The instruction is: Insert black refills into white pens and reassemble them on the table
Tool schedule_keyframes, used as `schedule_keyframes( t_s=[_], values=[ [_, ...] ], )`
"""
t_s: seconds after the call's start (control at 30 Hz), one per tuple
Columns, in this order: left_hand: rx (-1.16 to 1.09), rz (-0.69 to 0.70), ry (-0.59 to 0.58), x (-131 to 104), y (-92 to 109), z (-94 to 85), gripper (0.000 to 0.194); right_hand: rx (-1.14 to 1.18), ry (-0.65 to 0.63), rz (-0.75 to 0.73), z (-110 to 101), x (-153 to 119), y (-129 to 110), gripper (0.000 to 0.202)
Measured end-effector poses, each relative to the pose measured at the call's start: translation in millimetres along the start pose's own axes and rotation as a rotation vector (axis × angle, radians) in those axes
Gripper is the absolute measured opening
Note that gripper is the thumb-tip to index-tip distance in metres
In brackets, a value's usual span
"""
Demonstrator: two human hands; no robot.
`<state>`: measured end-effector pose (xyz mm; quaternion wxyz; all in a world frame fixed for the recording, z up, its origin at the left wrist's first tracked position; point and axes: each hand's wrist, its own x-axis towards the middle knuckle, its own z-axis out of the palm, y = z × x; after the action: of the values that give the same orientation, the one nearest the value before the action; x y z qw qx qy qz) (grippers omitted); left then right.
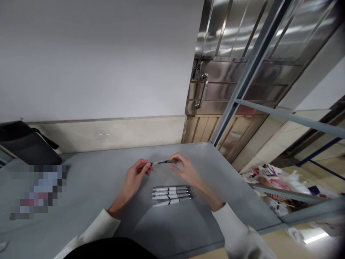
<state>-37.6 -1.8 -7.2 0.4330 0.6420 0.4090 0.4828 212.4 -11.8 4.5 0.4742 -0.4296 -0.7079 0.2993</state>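
Place: workroom or storeroom, exact kind unclear
Wall [94, 61]: plain, white
Door [229, 70]: metal, bar handle [205, 91]
Table [88, 187]: grey
Frame [248, 73]: grey metal
Shelf [291, 193]: plastic bags [298, 181], basket [277, 196]

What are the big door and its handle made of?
The door looks like metal, maybe steel, with a polished finish: light streaks across its panels. The handle seems to be smooth, shiny metal too, because bright spots glint on it.

Gray table [215, 172], white sleeves [237, 230], black-and-white pens [172, 194]
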Motion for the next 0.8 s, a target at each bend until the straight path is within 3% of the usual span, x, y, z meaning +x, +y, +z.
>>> schedule_keyframes(
  t_s=[0.17,0.33,0.5,0.63,0.8],
  values=[
    [0.023,-0.010,-0.031,-0.5,-0.4,-0.9,0.027,0.004,-0.042,0.108,2.7,-1.4,-1.8,0.019],
    [0.049,-0.005,-0.033,-1.3,-0.4,-0.3,0.027,0.013,0.000,0.033,3.8,-1.1,-0.1,0.016],
    [0.051,-0.005,-0.031,-2.5,4.6,0.2,0.025,0.031,-0.048,0.112,3.7,-1.4,-2.2,0.017],
    [0.059,-0.003,-0.014,-3.5,8.1,0.7,0.025,0.029,-0.013,0.030,2.0,-1.9,-3.2,0.017],
    [0.036,0.002,-0.015,-2.5,3.3,0.5,0.026,0.057,-0.025,0.155,0.7,-2.1,-3.6,0.019]
  ],
)
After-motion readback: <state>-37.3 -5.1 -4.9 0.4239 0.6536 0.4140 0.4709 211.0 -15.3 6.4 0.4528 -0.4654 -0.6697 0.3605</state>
